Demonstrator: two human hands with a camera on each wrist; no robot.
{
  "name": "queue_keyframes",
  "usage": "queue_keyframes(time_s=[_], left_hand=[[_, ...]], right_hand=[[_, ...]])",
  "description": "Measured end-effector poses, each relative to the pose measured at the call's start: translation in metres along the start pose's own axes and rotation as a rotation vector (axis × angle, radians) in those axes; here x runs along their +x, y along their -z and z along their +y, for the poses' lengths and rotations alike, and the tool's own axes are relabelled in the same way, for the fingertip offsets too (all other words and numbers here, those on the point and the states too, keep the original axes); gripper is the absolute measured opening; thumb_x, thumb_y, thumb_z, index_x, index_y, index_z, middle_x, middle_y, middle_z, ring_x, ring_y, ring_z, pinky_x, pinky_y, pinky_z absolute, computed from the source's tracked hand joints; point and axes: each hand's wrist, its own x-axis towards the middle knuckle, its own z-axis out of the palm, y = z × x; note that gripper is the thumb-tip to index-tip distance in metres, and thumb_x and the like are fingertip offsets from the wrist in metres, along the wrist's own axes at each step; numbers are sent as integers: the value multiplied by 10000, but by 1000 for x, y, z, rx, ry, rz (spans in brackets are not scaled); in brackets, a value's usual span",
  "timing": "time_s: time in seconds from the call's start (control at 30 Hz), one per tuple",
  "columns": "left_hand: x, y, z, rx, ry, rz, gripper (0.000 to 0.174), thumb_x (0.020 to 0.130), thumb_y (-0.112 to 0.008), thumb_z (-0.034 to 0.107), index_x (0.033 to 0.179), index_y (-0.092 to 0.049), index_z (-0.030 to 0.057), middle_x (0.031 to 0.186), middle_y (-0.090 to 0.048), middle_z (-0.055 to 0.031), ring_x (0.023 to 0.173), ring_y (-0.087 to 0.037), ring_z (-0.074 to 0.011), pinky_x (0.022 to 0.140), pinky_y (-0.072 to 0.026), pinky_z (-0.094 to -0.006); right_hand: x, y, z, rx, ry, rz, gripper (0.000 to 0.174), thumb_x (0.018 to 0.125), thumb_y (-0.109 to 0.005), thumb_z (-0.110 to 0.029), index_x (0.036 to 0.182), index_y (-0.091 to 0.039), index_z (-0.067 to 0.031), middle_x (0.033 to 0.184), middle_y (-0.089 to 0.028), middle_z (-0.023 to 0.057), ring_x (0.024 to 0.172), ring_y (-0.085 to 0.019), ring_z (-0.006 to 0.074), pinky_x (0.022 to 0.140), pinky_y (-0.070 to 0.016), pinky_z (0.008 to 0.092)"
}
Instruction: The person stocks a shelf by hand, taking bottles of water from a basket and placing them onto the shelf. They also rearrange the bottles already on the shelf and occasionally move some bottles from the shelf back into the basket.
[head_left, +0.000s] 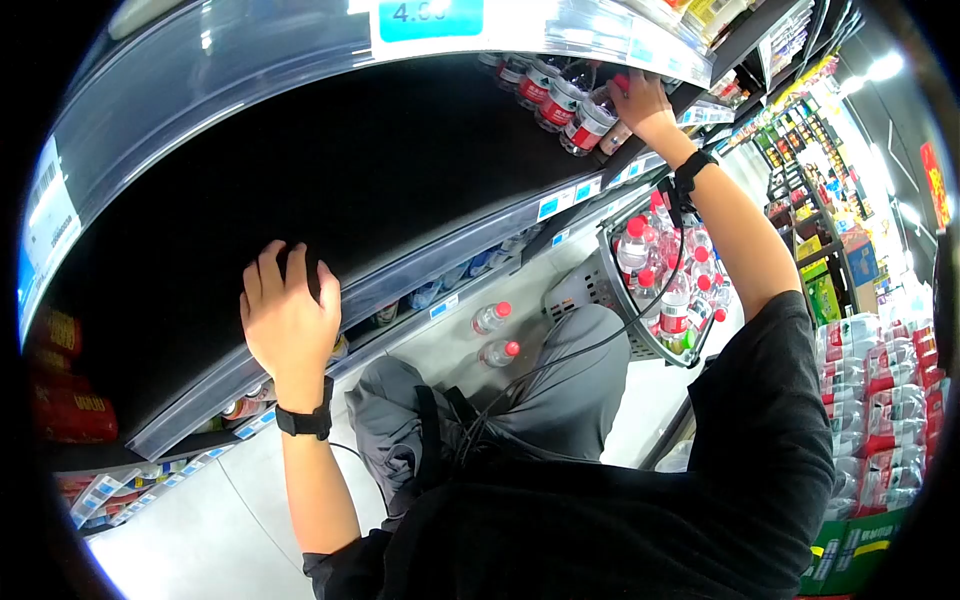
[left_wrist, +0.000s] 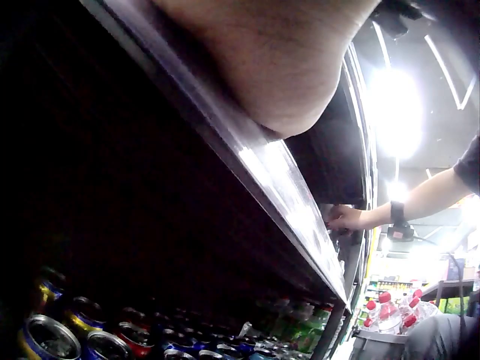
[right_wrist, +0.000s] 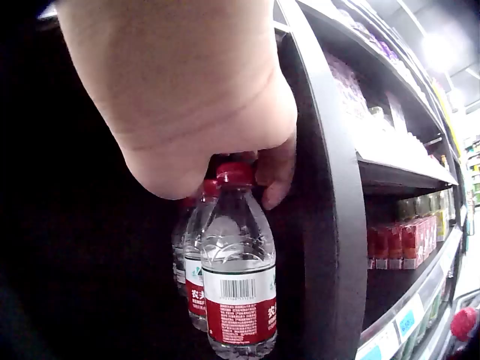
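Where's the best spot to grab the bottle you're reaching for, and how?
I'd pinch the bottle at its neck, just under the red cap, coming from the open front of the shelf and down over the top. It stands upright, the neck is slimmer than the body, and other bottles crowd close around its body.

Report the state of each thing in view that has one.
Clear, red-capped plastic bottle: upright, closed
Right hand: gripping that bottle
Left hand: open, fingers spread
Two clear, red-capped floor bottles: closed
Grey perforated plastic basket: loaded with bottles
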Motion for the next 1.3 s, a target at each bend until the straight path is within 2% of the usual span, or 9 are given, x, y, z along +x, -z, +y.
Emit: queue_keyframes(time_s=[0.1,0.23,0.3,0.37,0.4,0.53,0.77,0.93,1.3], left_hand=[[0,-1,0,6,-11,17,234,827,-654,243,1005,-714,104,1167,-633,-58,1068,-595,-272,858,-513,-386],[2,2,3,4,-8,14,231,828,-652,244,1001,-715,104,1141,-636,-55,1050,-598,-267,853,-515,-389],[2,4,3,14,-29,24,226,830,-650,240,997,-715,103,1132,-636,-52,1046,-598,-264,850,-515,-388],[1,4,4,21,-43,37,220,832,-648,236,994,-714,102,1124,-636,-49,1042,-597,-261,847,-514,-388],[1,3,3,27,-60,35,202,852,-631,233,998,-703,113,1126,-632,-39,1039,-596,-255,843,-512,-387],[1,-1,3,38,-100,37,186,859,-621,223,988,-698,112,1098,-631,-36,1016,-594,-255,829,-512,-389],[1,-5,2,36,-153,27,230,856,-615,215,1038,-705,106,1109,-633,-56,1055,-583,-258,867,-490,-409],[1,-1,2,44,-150,24,225,866,-621,232,1034,-702,107,1104,-641,-55,1033,-592,-257,856,-496,-398],[-1,-1,-1,19,-149,41,223,880,-619,235,1047,-701,112,1116,-646,-48,1029,-599,-254,856,-507,-392]], right_hand=[[-9,15,-17,-89,-4,-27,476,897,-643,-342,1223,-537,-11,1206,-533,326,1085,-563,489,894,-518,523],[-46,32,-39,128,327,154,367,861,-652,-249,1168,-584,-59,1153,-583,185,1011,-590,382,855,-513,475],[-92,53,-71,219,356,-116,272,883,-637,-258,1079,-617,-71,981,-640,157,958,-629,354,816,-522,462],[-110,65,-81,303,423,-99,211,889,-632,-257,1036,-619,-106,905,-648,124,891,-658,324,737,-538,452],[-138,72,-99,350,432,-290,175,888,-630,-251,999,-620,-117,842,-648,99,817,-672,302,681,-544,444],[-193,86,-111,323,516,-354,166,892,-611,-263,913,-617,-99,795,-648,96,777,-680,300,645,-546,443],[-243,100,-96,351,374,-489,191,879,-590,-256,840,-620,-71,780,-670,119,710,-678,342,624,-538,467],[-249,98,-48,130,109,-1015,294,829,-564,-327,964,-721,-117,925,-724,143,915,-697,331,777,-540,460],[-290,78,13,23,24,-1157,329,852,-546,-306,1026,-713,-84,934,-720,154,901,-695,332,769,-540,459]])
